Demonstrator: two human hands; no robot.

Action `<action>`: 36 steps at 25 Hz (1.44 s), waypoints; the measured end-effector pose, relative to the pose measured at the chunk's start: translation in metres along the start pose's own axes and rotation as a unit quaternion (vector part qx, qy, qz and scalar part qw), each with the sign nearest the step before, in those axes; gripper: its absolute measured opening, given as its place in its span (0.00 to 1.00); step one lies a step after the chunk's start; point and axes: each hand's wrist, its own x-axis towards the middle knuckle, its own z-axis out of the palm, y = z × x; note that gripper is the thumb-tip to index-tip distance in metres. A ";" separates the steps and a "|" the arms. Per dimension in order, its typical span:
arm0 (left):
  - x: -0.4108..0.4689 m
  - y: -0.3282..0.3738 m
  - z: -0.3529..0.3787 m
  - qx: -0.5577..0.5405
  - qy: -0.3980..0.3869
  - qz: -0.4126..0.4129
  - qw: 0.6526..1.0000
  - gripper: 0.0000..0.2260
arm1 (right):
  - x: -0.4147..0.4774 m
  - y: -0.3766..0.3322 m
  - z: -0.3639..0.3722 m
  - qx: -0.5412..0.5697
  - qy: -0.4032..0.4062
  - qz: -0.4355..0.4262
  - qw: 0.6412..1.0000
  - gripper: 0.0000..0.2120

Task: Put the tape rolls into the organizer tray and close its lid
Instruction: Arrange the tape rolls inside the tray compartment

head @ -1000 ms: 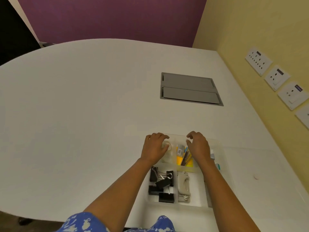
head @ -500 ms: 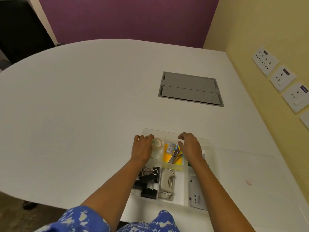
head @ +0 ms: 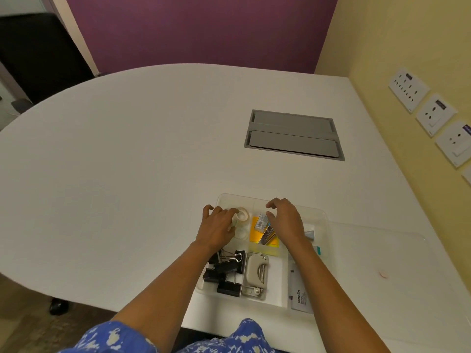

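A clear organizer tray (head: 321, 217) lies on the white table near its front edge. Its clear lid (head: 382, 250) lies open and flat to the right. Two clear tape rolls sit in the far-left compartment: one tape roll (head: 243, 215) is tilted, another roll (head: 240, 233) lies flat below it. My left hand (head: 216, 226) is at that compartment with its fingertips on the tilted roll. Over the middle compartment hovers my right hand (head: 286, 220), its fingers curled and apart, holding nothing.
The tray also holds black binder clips (head: 224, 272), a beige hole punch (head: 256, 275), orange sticky notes (head: 254, 234) and a white box (head: 300, 298). A grey cable hatch (head: 293, 135) is set into the table. The yellow wall with sockets (head: 409, 89) stands to the right.
My left hand has drawn back a little, uncovering the tape rolls it was over a second ago. My right hand stays over the middle compartment. The view has shifted slightly.
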 end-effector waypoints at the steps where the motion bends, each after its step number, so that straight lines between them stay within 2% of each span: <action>1: -0.001 -0.001 -0.001 0.000 -0.012 0.000 1.000 0.18 | -0.001 -0.002 0.001 0.001 -0.003 -0.008 1.000 0.11; 9: 0.010 0.003 -0.010 0.029 -0.097 0.001 0.995 0.13 | -0.006 -0.011 0.003 -0.002 -0.025 -0.033 0.999 0.11; 14: 0.010 0.000 -0.006 0.057 -0.067 -0.008 0.996 0.12 | -0.006 -0.017 0.008 -0.011 -0.044 -0.068 0.997 0.11; 17: 0.012 0.000 -0.007 0.072 -0.082 -0.023 0.994 0.14 | -0.003 -0.023 0.015 -0.023 -0.051 -0.083 0.995 0.12; 20: 0.018 0.003 -0.007 0.095 -0.080 -0.031 0.992 0.13 | 0.003 -0.032 0.024 -0.083 -0.060 -0.108 0.989 0.13; 23: 0.023 0.004 -0.008 0.107 -0.046 -0.041 0.992 0.12 | 0.009 -0.041 0.033 -0.155 -0.060 -0.140 0.976 0.14; 29: 0.034 -0.001 -0.006 0.127 -0.014 -0.044 0.991 0.11 | 0.017 -0.044 0.051 -0.224 -0.065 -0.146 0.961 0.16; 36: 0.047 -0.002 -0.001 0.141 -0.031 -0.050 0.988 0.11 | 0.021 -0.036 0.063 -0.208 -0.062 -0.116 0.969 0.15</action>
